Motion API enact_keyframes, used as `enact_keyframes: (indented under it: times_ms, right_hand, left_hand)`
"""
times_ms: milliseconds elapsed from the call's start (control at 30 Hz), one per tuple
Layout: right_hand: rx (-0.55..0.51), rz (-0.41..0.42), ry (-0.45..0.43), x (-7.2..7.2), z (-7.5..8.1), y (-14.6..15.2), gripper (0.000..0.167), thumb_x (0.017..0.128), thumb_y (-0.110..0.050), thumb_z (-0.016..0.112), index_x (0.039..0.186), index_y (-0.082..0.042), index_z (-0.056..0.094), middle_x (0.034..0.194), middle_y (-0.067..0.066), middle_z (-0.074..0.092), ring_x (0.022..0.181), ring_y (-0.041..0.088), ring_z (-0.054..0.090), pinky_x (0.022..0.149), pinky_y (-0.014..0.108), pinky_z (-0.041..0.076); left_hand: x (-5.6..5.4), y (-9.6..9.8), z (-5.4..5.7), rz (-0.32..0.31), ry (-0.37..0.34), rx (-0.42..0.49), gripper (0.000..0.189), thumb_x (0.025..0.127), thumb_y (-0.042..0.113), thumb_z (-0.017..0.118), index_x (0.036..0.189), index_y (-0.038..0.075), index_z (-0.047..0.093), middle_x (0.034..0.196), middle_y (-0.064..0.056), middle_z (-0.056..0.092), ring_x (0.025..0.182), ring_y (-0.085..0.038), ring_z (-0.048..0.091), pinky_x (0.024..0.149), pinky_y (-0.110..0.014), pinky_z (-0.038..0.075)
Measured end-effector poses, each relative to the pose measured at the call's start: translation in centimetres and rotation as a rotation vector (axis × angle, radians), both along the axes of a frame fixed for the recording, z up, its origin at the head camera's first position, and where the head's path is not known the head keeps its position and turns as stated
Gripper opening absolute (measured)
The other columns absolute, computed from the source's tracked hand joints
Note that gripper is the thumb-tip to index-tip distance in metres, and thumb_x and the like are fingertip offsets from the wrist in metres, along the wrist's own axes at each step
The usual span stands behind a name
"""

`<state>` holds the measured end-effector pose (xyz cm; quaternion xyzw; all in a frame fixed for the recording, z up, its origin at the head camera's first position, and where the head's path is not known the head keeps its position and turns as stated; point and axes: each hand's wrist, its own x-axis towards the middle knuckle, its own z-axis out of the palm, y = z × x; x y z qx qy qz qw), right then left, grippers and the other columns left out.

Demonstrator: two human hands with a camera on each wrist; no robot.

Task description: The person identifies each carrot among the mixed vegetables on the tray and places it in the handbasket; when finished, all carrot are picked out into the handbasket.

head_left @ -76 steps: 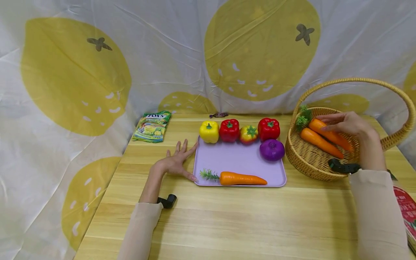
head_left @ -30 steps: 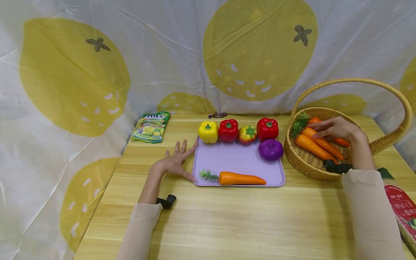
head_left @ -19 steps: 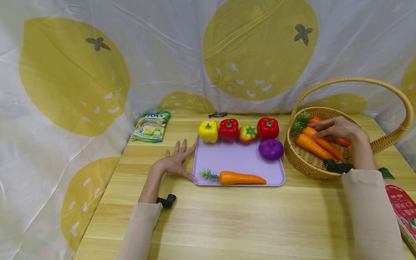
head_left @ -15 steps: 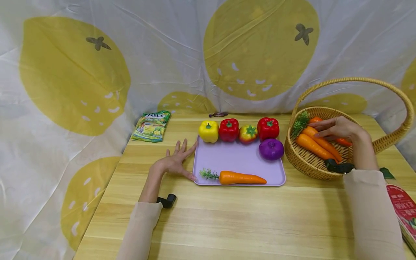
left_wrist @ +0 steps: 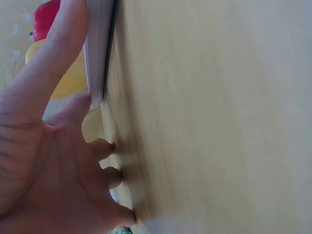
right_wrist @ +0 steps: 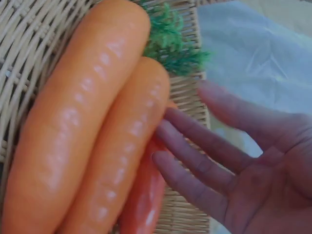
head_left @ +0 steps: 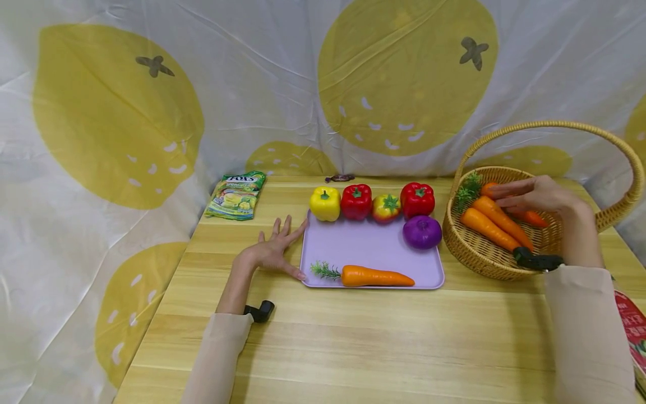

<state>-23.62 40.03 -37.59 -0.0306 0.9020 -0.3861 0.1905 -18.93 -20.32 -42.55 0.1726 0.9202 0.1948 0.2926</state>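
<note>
My right hand (head_left: 537, 196) is over the wicker basket (head_left: 469, 261), fingers extended. In the right wrist view its fingertips are at the side of the middle carrot (right_wrist: 119, 151), above a redder, partly covered carrot (right_wrist: 146, 195). Light contact cannot be ruled out. A third carrot (head_left: 488, 229) lies nearest the front, with green tops (head_left: 467, 191) at the basket's left. My left hand (head_left: 272, 252) is spread at the left edge of a lilac tray (head_left: 348, 244), thumb at its front corner and index finger at its back one. One carrot (head_left: 375, 276) lies along the tray's front.
A yellow pepper (head_left: 325, 204), two red peppers (head_left: 356, 202), a red-yellow fruit (head_left: 386, 208) and a purple onion (head_left: 422, 232) line the tray's back and right. Behind are a candy bag (head_left: 235, 196) and a wrapped sweet (head_left: 340, 178). The basket's tall handle (head_left: 555, 124) arches beside my right arm.
My right hand has let go of the carrot it held in the basket and drawn slightly right and away. Three carrots now show there instead of two. My left hand stays at the tray.
</note>
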Motion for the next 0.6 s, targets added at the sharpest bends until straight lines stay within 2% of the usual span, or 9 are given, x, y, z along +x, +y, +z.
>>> enact_keyframes:
  times_ms: [100, 200, 400, 533, 600]
  right_hand:
    - [0.071, 0.031, 0.043, 0.5, 0.7, -0.1, 0.052, 0.1, -0.038, 0.068, 0.146, -0.013, 0.061, 0.118, -0.035, 0.068, 0.101, -0.024, 0.056, 0.083, 0.007, 0.048]
    - [0.093, 0.07, 0.073, 1.1, 1.6, -0.5, 0.052, 0.104, -0.046, 0.061, 0.148, -0.02, 0.059, 0.125, -0.038, 0.063, 0.105, -0.026, 0.052, 0.084, 0.004, 0.042]
    - [0.016, 0.19, 0.139, 3.1, 3.6, -2.2, 0.043, 0.111, -0.032, 0.048, 0.152, -0.021, 0.053, 0.144, -0.027, 0.057, 0.114, -0.007, 0.066, 0.09, 0.005, 0.046]
    - [0.023, 0.21, 0.155, 4.5, 4.7, -3.5, 0.04, 0.112, -0.032, 0.046, 0.151, -0.03, 0.054, 0.145, -0.018, 0.062, 0.115, -0.007, 0.065, 0.089, 0.004, 0.043]
    - [-0.022, 0.226, 0.174, 5.2, 5.1, -4.2, 0.039, 0.112, -0.027, 0.047, 0.15, -0.027, 0.055, 0.144, -0.01, 0.065, 0.117, -0.006, 0.065, 0.091, 0.006, 0.046]
  left_hand:
    - [0.0, 0.0, 0.0, 0.0, 0.0, -0.002, 0.134, 0.075, 0.057, 0.088, 0.167, 0.031, -0.004, 0.17, -0.018, -0.027, 0.156, -0.043, -0.03, 0.117, -0.078, -0.016]
    - [0.0, 0.0, 0.0, -0.001, 0.003, -0.006, 0.133, 0.075, 0.057, 0.088, 0.167, 0.031, -0.005, 0.17, -0.018, -0.027, 0.156, -0.043, -0.03, 0.117, -0.078, -0.016]
    - [0.0, -0.1, 0.0, -0.002, 0.005, -0.007, 0.133, 0.075, 0.057, 0.088, 0.167, 0.031, -0.005, 0.17, -0.018, -0.027, 0.156, -0.043, -0.029, 0.117, -0.078, -0.015]
    - [0.0, 0.0, 0.0, -0.003, 0.009, -0.003, 0.133, 0.074, 0.057, 0.088, 0.167, 0.031, -0.004, 0.17, -0.019, -0.027, 0.156, -0.043, -0.029, 0.117, -0.079, -0.016]
    - [0.0, 0.0, 0.0, -0.003, 0.009, 0.001, 0.134, 0.074, 0.057, 0.088, 0.167, 0.031, -0.004, 0.17, -0.019, -0.027, 0.156, -0.044, -0.028, 0.117, -0.079, -0.015]
